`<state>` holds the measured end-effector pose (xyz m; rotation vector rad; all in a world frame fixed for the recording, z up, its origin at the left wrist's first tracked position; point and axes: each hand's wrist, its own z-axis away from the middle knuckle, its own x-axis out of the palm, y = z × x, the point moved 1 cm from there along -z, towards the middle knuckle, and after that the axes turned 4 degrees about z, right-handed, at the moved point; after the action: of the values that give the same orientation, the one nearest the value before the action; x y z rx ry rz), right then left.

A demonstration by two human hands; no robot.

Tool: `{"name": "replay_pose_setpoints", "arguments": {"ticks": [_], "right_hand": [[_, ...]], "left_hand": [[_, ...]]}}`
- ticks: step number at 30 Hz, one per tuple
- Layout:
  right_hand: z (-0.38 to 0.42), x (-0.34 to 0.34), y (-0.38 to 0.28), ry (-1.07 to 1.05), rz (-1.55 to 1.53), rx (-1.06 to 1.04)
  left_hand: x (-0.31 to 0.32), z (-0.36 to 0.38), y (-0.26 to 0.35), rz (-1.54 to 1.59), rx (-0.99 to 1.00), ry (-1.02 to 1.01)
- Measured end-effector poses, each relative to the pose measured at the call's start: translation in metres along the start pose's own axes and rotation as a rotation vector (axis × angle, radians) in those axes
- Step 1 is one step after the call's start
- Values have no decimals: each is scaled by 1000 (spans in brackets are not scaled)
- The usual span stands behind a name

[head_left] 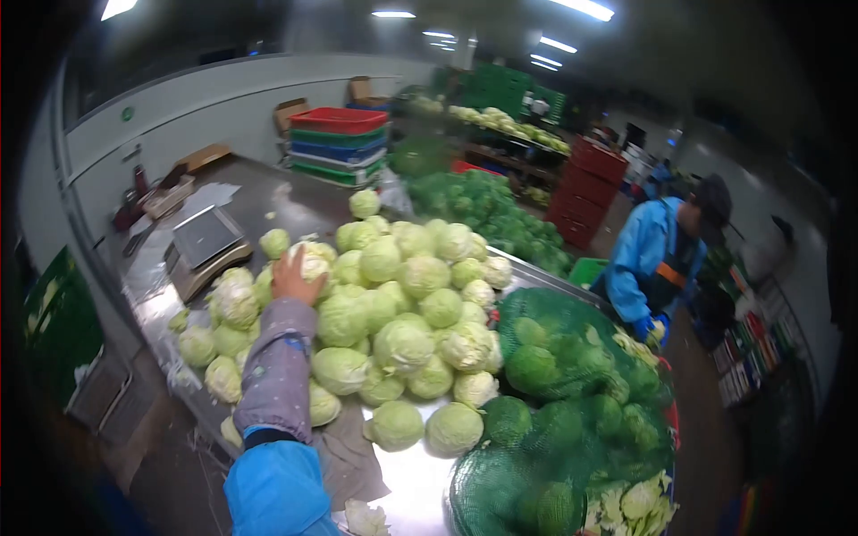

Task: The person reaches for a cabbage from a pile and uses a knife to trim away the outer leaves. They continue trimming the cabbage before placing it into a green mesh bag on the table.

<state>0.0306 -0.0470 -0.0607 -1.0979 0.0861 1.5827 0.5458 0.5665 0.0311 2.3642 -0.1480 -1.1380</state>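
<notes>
My left hand [298,279] stretches far forward over a heap of pale green cabbages [405,346] on a metal table. Its fingers are curved against the near left side of one whitish cabbage [317,260] at the back left of the heap. That arm wears a grey dotted sleeve and a blue cuff. Other cabbages lie close around the hand on both sides. My right hand is out of view. Green mesh sacks [572,384] filled with cabbages lie right of the heap.
A weighing scale [207,237] stands left of the heap. Stacked coloured trays [338,143] are at the table's back. A co-worker [657,255] in blue with blue gloves bends at the right. Loose leaves [639,505] lie at the lower right; a grey cloth [350,456] lies in front.
</notes>
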Motion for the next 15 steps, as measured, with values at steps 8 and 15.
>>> {"name": "replay_pose_setpoints", "arguments": {"ticks": [8, 15], "right_hand": [[-8, -11, 125, 757, -26, -439], [11, -3, 82, 330, -351, -294]], "left_hand": [[-3, 14, 40, 17, 250, -123], [-9, 93, 107, 211, 278, -360]]}}
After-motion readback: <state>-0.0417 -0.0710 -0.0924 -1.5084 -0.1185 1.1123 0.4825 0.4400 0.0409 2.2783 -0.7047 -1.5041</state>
